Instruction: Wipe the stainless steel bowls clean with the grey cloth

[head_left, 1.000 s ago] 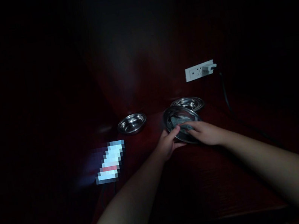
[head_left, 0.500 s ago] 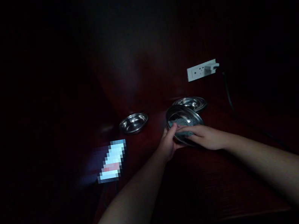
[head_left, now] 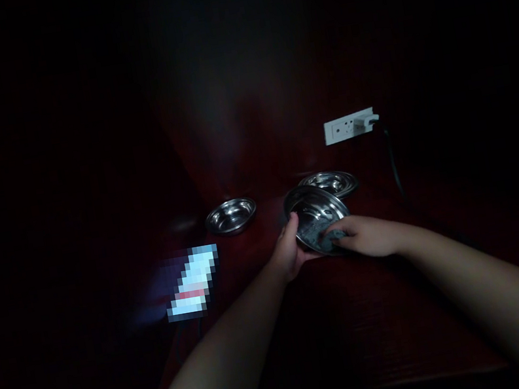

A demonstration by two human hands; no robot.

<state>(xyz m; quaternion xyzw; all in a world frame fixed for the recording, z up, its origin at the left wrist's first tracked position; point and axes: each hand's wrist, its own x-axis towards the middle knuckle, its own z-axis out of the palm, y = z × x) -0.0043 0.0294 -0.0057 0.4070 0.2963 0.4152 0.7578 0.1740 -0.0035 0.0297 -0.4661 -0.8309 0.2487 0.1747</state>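
Note:
My left hand grips the near left rim of a shiny steel bowl, thumb on the rim and fingers underneath. The bowl is tilted so that its inside shows. My right hand presses a grey-green cloth against the inside of the bowl, near its lower right edge. Its fingers are bent over the cloth and partly in shadow. Just behind the held bowl lies a wide-rimmed steel dish, partly covered by it; whether it is a stack I cannot tell. Another steel bowl sits upright to the left.
A lit, blurred-out screen lies left of my left forearm. On the wall at the back right is a white socket plate with a plug in it and a dark cable hanging down. The dark red tabletop fades into deep shadow.
My right hand and the cloth have slid right and slightly down inside the bowl, baring more of its shiny inside. The left hand still grips the rim.

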